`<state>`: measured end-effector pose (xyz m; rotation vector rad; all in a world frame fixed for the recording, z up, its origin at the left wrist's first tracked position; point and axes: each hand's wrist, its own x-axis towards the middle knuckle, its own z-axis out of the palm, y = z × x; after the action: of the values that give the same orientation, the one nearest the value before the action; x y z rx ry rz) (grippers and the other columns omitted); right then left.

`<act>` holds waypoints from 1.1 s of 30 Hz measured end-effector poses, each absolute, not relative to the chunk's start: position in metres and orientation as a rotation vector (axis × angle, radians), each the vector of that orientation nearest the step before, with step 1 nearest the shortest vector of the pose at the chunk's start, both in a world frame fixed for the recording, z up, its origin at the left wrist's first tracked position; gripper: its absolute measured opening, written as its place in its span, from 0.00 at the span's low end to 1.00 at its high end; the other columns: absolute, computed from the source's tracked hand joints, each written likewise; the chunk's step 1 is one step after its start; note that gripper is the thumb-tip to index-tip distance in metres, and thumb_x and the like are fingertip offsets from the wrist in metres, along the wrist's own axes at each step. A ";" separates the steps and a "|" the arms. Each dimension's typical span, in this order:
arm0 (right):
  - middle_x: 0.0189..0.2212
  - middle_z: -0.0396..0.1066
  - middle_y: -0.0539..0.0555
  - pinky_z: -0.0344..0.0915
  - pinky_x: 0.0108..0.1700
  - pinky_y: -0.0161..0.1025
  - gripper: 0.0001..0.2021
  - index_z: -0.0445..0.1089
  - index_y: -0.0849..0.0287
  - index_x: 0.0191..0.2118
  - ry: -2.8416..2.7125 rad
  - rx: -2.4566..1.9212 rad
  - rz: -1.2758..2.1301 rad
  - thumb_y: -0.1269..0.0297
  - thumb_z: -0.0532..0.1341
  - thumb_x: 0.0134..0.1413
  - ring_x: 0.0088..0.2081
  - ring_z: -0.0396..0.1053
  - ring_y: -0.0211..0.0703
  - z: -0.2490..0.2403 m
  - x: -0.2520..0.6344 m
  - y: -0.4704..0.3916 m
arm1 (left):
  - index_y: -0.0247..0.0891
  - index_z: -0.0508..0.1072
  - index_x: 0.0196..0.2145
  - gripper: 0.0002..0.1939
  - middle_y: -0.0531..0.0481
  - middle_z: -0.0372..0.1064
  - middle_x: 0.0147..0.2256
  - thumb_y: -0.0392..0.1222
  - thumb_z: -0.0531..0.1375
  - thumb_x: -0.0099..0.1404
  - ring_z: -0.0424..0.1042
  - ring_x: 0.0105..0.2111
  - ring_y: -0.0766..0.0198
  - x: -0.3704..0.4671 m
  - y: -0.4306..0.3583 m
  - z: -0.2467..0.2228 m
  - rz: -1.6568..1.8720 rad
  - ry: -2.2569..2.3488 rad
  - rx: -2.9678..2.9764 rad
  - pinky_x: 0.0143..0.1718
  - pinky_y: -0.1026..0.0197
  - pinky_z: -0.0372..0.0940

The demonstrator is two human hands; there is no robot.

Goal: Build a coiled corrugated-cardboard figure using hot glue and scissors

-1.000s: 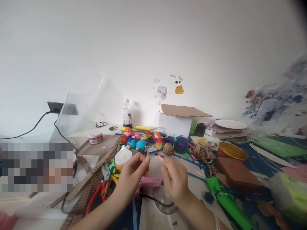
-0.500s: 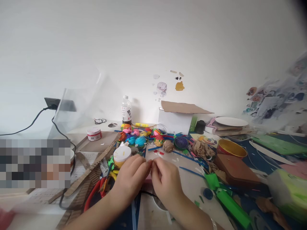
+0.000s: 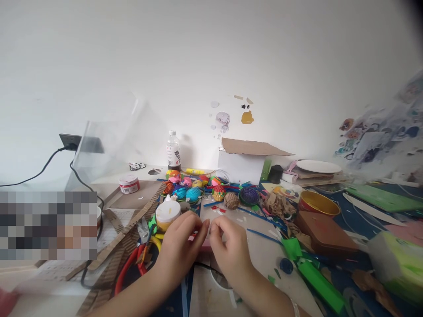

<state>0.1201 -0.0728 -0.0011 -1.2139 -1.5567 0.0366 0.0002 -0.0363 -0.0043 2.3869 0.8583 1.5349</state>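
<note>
My left hand (image 3: 185, 240) and my right hand (image 3: 230, 242) face each other above the middle of the table, a narrow gap between their fingertips. Each has its thumb and fingers curled into a pinch. Anything held there is too small or hidden to make out. Below them a pink thing (image 3: 206, 247) shows partly. Just beyond my left hand stands a glue tub with a white lid (image 3: 168, 210). Past the fingertips lie small red and white paper scraps (image 3: 218, 209) and a ball of brown corrugated paper (image 3: 231, 200).
Coloured corrugated-paper pieces (image 3: 193, 193) cluster before a white box (image 3: 238, 167) and a bottle (image 3: 173, 152). Red-handled scissors (image 3: 127, 268) and cardboard strips (image 3: 127, 229) lie left. At right are a brown box (image 3: 325, 233), a gold-lined bowl (image 3: 320, 206) and a green paper piece (image 3: 320, 284).
My fingertips, touching before, have come slightly apart. My left hand's fingers have lifted a little from its thumb, and both hands stay over the same spot.
</note>
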 end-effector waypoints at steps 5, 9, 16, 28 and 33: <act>0.16 0.54 0.45 0.48 0.21 0.31 0.13 0.52 0.56 0.20 -1.529 -1.178 0.121 0.69 0.48 0.54 0.19 0.54 0.34 -0.001 0.120 -0.073 | 0.39 0.59 0.22 0.13 0.56 0.57 0.21 0.39 0.51 0.65 0.59 0.22 0.68 0.001 -0.040 -0.001 1.336 0.961 2.287 0.24 0.66 0.55; 0.18 0.57 0.46 0.52 0.23 0.32 0.13 0.55 0.57 0.22 -1.525 -1.141 0.258 0.67 0.47 0.57 0.21 0.57 0.35 -0.003 0.121 -0.075 | 0.39 0.57 0.22 0.15 0.57 0.56 0.20 0.41 0.48 0.66 0.56 0.21 0.68 0.002 -0.042 0.001 1.231 1.019 2.302 0.25 0.65 0.53; 0.20 0.59 0.47 0.54 0.25 0.33 0.12 0.59 0.57 0.26 -1.598 -1.114 0.289 0.60 0.49 0.59 0.22 0.59 0.37 -0.004 0.122 -0.078 | 0.40 0.51 0.20 0.16 0.57 0.52 0.19 0.40 0.46 0.66 0.55 0.21 0.67 0.001 -0.041 0.002 1.243 0.993 2.388 0.24 0.64 0.50; 0.16 0.58 0.46 0.54 0.22 0.31 0.15 0.56 0.57 0.21 -1.628 -1.091 0.153 0.66 0.49 0.58 0.20 0.59 0.35 0.000 0.126 -0.076 | 0.39 0.53 0.19 0.19 0.58 0.50 0.18 0.49 0.47 0.65 0.49 0.19 0.70 0.002 -0.036 0.006 0.902 0.783 1.926 0.19 0.67 0.47; 0.16 0.58 0.45 0.54 0.21 0.30 0.13 0.57 0.57 0.20 -1.623 -1.059 0.204 0.66 0.50 0.56 0.19 0.58 0.34 0.000 0.131 -0.073 | 0.39 0.56 0.18 0.19 0.58 0.50 0.17 0.50 0.49 0.63 0.49 0.17 0.71 0.001 -0.036 0.006 0.833 0.691 1.732 0.17 0.67 0.46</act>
<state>0.1306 -0.0734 0.0004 -1.0587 -1.6227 0.2037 0.0008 -0.0362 0.0063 1.7324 0.6913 0.8327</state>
